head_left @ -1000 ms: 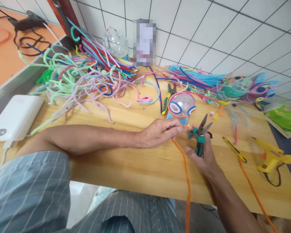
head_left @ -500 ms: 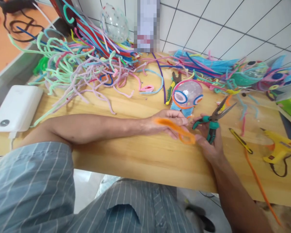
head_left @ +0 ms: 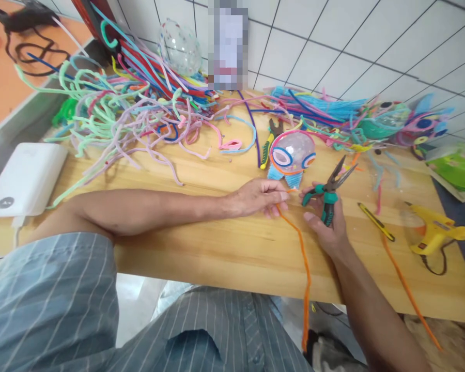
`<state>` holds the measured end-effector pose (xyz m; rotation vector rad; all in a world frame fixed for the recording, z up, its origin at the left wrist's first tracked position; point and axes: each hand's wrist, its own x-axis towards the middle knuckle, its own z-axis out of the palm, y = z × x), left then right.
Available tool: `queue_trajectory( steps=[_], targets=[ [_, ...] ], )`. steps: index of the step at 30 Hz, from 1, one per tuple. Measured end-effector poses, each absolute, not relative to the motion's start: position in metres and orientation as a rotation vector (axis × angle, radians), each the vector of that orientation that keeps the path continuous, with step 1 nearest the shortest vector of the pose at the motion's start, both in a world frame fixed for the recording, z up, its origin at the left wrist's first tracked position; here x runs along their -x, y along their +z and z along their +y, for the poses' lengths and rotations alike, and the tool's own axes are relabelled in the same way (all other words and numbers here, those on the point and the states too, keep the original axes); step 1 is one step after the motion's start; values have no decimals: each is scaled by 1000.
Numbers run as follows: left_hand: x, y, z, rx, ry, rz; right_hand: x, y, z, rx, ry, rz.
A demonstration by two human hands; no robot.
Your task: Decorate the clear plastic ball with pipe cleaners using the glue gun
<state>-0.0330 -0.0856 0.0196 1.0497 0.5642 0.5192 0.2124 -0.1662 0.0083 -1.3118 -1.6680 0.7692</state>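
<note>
My left hand pinches an orange pipe cleaner near one end. Its long tail hangs down over the table's front edge, and a short end pokes out by the fingertips. Long-nose pliers with green and black handles rest in my right hand, jaws pointing up and apart. Just beyond my left fingers stands a clear balloon figure, with blue-ringed eyes, a pink and orange rim and light blue feet.
Tangled pipe cleaners spread across the back left, near a white power bank. Yellow-handled pliers lie behind the figure. On the right are a utility knife, a yellow glue gun and another orange pipe cleaner.
The orange pipe cleaner, blurred and looped between both hands before, now hangs straight down from my left hand. My right hand has let go of it and keeps the pliers.
</note>
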Motion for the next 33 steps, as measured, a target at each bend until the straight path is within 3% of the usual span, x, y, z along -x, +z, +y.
queue_trajectory(
  steps=[6, 21, 33],
  targets=[
    [33, 16, -85, -853, 508, 465, -218, 7, -170, 1389, 717, -1726],
    [41, 40, -91, -1234, 660, 455, -218, 24, -170, 1363, 554, -2031],
    [41, 39, -100, -1331, 769, 451, -213, 26, -177, 1330, 719, -2000]
  ],
)
